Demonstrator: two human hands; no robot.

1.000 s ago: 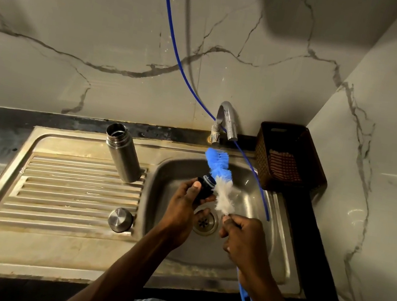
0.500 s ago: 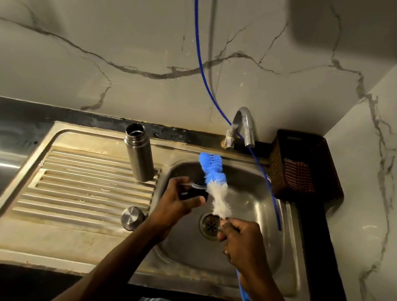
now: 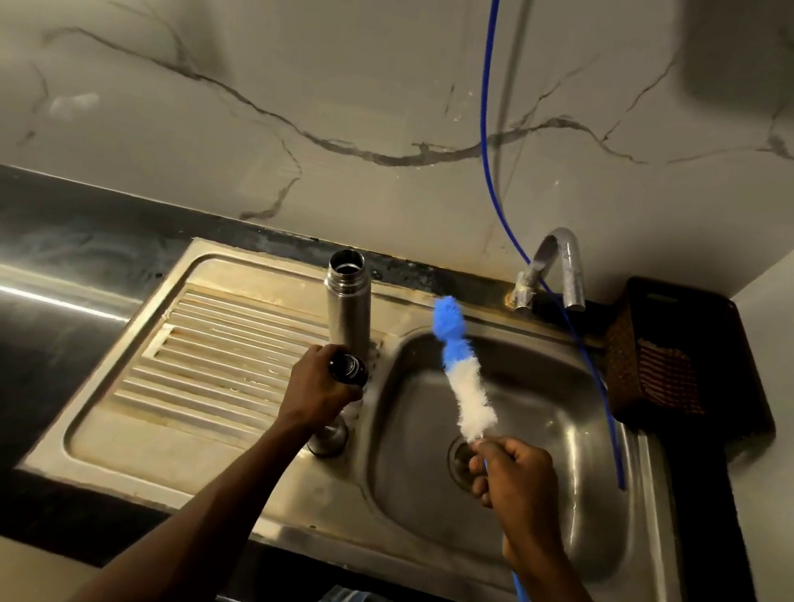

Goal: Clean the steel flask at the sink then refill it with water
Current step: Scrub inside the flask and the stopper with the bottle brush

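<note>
Since the earlier frame our left hand (image 3: 321, 390) has carried the small dark stopper (image 3: 349, 368) out of the basin to the drainboard, beside the flask base. Left fingers curl round the stopper. Our right hand (image 3: 518, 491) grips the brush (image 3: 463, 379) handle over the drain, fingers wrapped tight, bristles pointing up and away. Steel cap (image 3: 329, 438) sits just under the left wrist. Flask (image 3: 347, 306) stands upright, mouth open, on the sink (image 3: 203, 457) drainboard. Beyond: tap (image 3: 558, 269), blue hose (image 3: 485, 122), brown basket (image 3: 660, 363) on the desk (image 3: 19, 308).
</note>
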